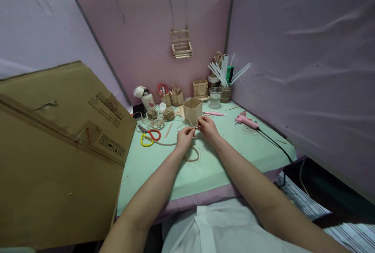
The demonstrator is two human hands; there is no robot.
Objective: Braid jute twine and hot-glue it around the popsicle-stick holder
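Observation:
My left hand and my right hand meet over the middle of the table, fingertips pinched close together on thin, light-brown twine. Fine strands stick out around the fingertips. A thicker length of jute cord curls in a loop below my left hand and runs left across the cloth. Just behind my hands stands a small container made of wooden sticks, open at the top. Scissors with one red and one yellow handle lie to the left, beside a loose wooden stick.
Balls of twine, a bottle and stick-filled holders line the back. A clear cup stands near white glue sticks. At right lies a pink glue gun with its cable. A big cardboard sheet leans at left.

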